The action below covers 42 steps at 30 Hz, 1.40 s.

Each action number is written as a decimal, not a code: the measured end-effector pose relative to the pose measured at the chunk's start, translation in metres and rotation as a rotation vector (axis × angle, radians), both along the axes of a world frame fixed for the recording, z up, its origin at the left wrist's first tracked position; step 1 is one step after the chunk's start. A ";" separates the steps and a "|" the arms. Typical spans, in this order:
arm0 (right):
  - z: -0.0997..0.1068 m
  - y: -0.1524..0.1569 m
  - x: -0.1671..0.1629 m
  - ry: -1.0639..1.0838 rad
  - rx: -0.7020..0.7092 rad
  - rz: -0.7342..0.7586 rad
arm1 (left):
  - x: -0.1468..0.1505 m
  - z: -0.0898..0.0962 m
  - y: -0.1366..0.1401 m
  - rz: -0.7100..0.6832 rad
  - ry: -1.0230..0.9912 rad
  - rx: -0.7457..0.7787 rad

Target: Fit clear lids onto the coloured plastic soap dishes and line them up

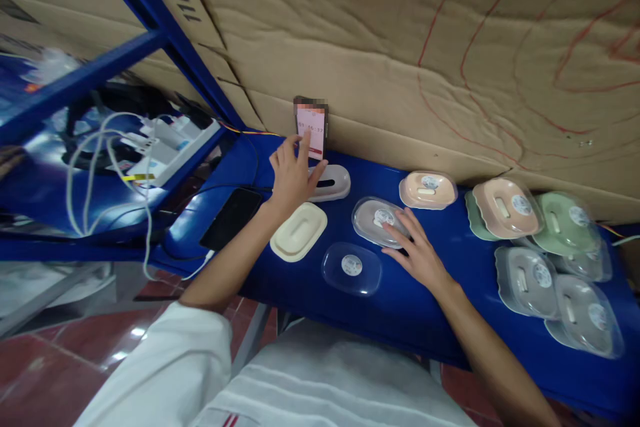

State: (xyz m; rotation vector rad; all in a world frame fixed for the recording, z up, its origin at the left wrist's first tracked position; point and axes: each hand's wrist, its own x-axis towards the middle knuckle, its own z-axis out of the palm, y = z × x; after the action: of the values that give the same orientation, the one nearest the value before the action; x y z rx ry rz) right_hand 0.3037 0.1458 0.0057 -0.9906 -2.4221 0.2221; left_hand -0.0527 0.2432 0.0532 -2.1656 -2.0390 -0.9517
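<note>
My left hand (290, 170) reaches up to a phone (315, 143) that leans upright against the cardboard and shows running digits. Its index finger is stretched out at the screen, and the hand holds nothing. Partly behind that hand lies a grey oval piece with a dark slot (337, 183). My right hand (417, 250) rests with spread fingers on a grey box with a clear lid and a round label (367, 220). Between my arms are a cream oval piece (299, 232) and a loose clear lid (351, 280) with a round label.
A pink lidded box (427, 189) stands near the cardboard wall (380, 47). Several pink, green and grey boxes (530, 273) are grouped at the right of the blue table (430, 327). A dark phone (233, 219) and white cables (149, 213) lie left, beside a blue frame (125, 57).
</note>
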 end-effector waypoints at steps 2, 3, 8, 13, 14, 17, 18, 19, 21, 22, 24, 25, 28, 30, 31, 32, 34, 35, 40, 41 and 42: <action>-0.002 0.001 0.002 0.012 0.003 -0.016 | 0.009 0.003 -0.020 -0.198 -0.026 0.000; -0.002 0.001 0.003 0.017 -0.001 -0.021 | 0.015 0.003 -0.030 -0.342 -0.024 -0.007; 0.001 0.002 0.008 0.045 -0.072 -0.040 | 0.039 -0.013 -0.063 -0.852 0.048 -0.115; 0.007 0.000 0.004 0.003 -0.032 -0.016 | 0.044 -0.031 -0.066 -0.857 0.038 -0.101; 0.009 -0.001 0.003 -0.007 -0.019 -0.013 | 0.043 -0.032 -0.066 -0.846 0.038 -0.083; 0.013 -0.002 0.004 -0.039 -0.008 -0.021 | 0.043 -0.031 -0.069 -0.813 0.085 -0.044; 0.014 -0.002 0.006 -0.058 -0.008 -0.022 | 0.043 -0.030 -0.071 -0.805 0.114 -0.036; 0.014 -0.002 0.007 -0.080 -0.008 -0.023 | 0.044 -0.028 -0.073 -0.798 0.146 -0.031; 0.012 -0.002 0.010 -0.116 -0.008 -0.022 | 0.045 -0.027 -0.075 -0.790 0.197 -0.034; 0.010 -0.002 0.010 -0.123 -0.017 -0.021 | 0.046 -0.027 -0.075 -0.784 0.207 -0.044; 0.009 -0.001 0.008 -0.098 -0.050 -0.028 | 0.047 -0.026 -0.075 -0.777 0.187 -0.069; 0.009 -0.001 0.005 -0.072 -0.069 -0.036 | 0.047 -0.026 -0.074 -0.776 0.158 -0.081; 0.021 -0.004 0.002 -0.032 -0.129 -0.067 | 0.045 -0.018 -0.081 -0.797 0.050 -0.146; 0.035 -0.009 0.010 -0.068 -0.165 -0.085 | 0.040 -0.009 -0.099 -0.813 0.003 -0.201; 0.042 -0.013 0.018 -0.095 -0.173 -0.101 | 0.037 -0.005 -0.111 -0.808 -0.011 -0.217; 0.047 -0.018 0.029 -0.119 -0.166 -0.129 | 0.034 -0.002 -0.125 -0.811 -0.012 -0.227; 0.053 -0.029 0.052 -0.158 -0.112 -0.229 | 0.030 0.000 -0.154 -0.812 0.039 -0.270; 0.054 -0.035 0.061 -0.174 -0.078 -0.297 | 0.030 0.000 -0.167 -0.792 0.071 -0.281; 0.038 -0.061 0.049 -0.213 -0.104 -0.283 | 0.051 -0.008 -0.185 -0.728 0.093 -0.236; 0.035 -0.063 0.035 -0.224 -0.140 -0.177 | 0.058 -0.010 -0.180 -0.727 0.083 -0.226; 0.032 -0.064 0.021 -0.239 -0.167 -0.070 | 0.063 -0.011 -0.174 -0.731 0.080 -0.216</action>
State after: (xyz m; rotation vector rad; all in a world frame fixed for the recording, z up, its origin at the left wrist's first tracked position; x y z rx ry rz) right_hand 0.3246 0.0817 0.0381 -1.2359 -2.6113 0.3006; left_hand 0.0106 0.0694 0.0420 -3.0891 -1.3559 -0.6605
